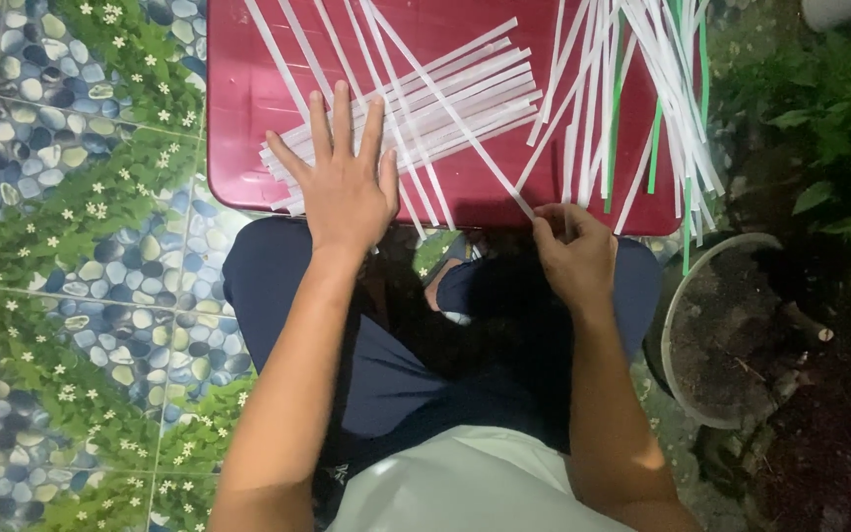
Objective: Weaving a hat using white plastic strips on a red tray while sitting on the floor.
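Left hand (345, 187) flat on white strips (445, 103), right hand (571, 254) pinching one (red tray (248, 118)).

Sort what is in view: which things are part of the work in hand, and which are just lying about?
In use:
left hand, flat on the stacked white strips
right hand, pinching one strip's end
loose white and green strips
red tabletop

Lying about:
soil-filled pot
leafy plants
patterned floor tiles
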